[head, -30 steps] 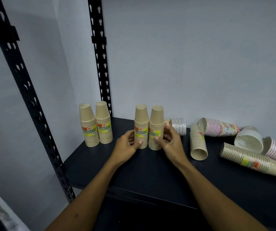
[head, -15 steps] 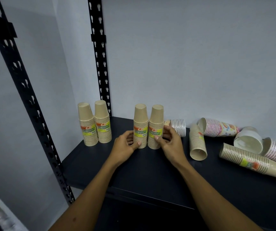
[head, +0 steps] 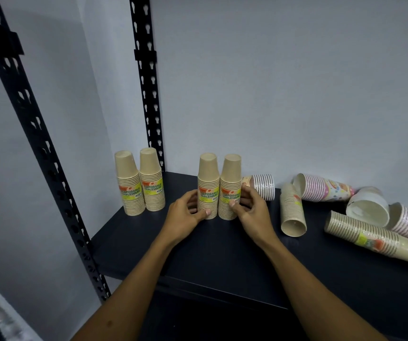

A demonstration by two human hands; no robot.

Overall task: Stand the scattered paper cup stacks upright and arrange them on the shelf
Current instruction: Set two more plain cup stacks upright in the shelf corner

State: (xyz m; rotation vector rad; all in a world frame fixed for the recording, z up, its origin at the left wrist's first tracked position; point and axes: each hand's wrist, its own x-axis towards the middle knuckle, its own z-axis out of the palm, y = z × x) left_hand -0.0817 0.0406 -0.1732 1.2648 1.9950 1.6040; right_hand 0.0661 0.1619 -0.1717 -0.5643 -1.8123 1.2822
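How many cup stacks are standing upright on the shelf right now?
4: two kraft stacks at the back left corner, two more mid-shelf, between the hands.

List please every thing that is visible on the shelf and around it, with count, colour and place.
upright cup stacks: 4, tan with yellow labels, two at back left, two at centre
lying tan stacks: 2, tan, right of centre and far right
lying patterned stacks: 3, pink-striped, back and right
white cup stack: 1, lying, right
shelf: 1, black
uprights: 2, black, left
wall: grey
left hand: holds centre-left stack
right hand: holds centre-right stack
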